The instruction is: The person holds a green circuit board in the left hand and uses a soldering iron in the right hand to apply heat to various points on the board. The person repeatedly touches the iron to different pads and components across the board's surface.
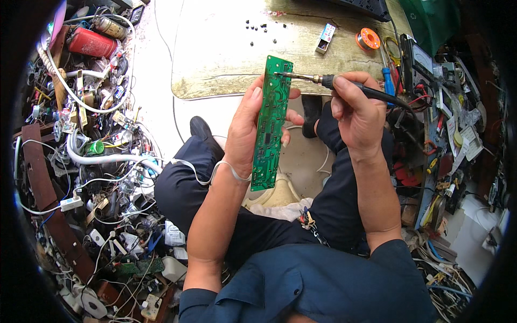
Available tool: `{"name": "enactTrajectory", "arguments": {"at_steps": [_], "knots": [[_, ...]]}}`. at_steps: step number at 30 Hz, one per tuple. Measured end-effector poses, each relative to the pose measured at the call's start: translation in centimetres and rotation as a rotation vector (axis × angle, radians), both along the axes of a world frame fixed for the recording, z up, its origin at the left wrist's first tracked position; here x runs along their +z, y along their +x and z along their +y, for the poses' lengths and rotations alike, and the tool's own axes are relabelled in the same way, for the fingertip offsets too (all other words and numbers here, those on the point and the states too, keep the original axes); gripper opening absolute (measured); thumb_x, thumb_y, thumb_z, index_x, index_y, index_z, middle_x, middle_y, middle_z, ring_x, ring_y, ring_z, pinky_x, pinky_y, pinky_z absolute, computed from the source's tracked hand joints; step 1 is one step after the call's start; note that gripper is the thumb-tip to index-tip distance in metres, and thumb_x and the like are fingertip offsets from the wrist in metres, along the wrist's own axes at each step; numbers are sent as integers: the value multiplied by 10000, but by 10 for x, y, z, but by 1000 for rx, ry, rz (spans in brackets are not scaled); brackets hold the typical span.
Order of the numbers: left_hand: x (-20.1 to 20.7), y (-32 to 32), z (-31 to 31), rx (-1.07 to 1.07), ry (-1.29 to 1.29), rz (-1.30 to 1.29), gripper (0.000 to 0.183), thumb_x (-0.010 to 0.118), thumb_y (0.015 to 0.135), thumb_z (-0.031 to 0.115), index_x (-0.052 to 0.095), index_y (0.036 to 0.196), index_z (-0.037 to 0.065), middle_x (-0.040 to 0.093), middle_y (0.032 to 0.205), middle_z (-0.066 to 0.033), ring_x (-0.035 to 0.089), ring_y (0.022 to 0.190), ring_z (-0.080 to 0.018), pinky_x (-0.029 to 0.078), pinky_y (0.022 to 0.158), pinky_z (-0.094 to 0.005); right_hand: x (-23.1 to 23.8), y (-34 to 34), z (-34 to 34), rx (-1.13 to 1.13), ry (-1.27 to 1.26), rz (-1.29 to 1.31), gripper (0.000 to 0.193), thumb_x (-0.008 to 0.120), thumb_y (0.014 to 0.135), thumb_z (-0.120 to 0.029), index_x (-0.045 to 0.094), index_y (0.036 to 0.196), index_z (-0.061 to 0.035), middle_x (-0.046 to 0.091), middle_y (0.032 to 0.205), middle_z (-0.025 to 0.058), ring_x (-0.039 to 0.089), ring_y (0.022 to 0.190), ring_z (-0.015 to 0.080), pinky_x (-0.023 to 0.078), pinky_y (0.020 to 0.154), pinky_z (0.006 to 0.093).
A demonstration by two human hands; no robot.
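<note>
A long, narrow green circuit board [269, 132] is held upright over my lap, its soldered side toward me. My left hand [246, 124] grips it by its edges, with the thumb on the left edge and fingers showing past the right edge. A white ribbon cable runs from the board's lower end across my left forearm. In my right hand [360, 110] is a soldering iron [326, 81], held like a pen by its black handle. Its metal tip points left and reaches the board near the top; whether it touches a joint I cannot tell.
On the wooden table [215, 64] lie several small black parts [264, 29], a small box [325, 39] and an orange solder spool [368, 39]. A blue-handled screwdriver [388, 81] and a meter [421, 58] are at the right. Heaped electronic scrap [107, 215] flanks me on both sides.
</note>
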State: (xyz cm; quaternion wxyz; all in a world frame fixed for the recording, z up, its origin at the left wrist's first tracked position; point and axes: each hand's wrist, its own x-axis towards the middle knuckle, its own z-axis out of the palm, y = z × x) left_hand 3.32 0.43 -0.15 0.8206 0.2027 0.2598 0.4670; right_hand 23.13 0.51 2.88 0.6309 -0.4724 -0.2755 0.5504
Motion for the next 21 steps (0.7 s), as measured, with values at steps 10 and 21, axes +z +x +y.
{"name": "enactTrajectory", "arguments": {"at_steps": [10,21], "knots": [[3,1,0,14,24,65,504,337,1114,392,364,1519,93,600,1288,-199,711,902,-214,584,549,-248,2,-4,-1,19,47,-88,123,732,893,-42,656,977,7,651,722,67,575,526,116,452,475,241],[4,5,-1,31,37,168,524,352,1106,429,401,1487,72,610,1256,-186,708,888,-195,572,541,-239,-2,2,0,50,40,-73,104,703,916,-42,638,985,0,646,750,67,570,538,124,447,483,247]]}}
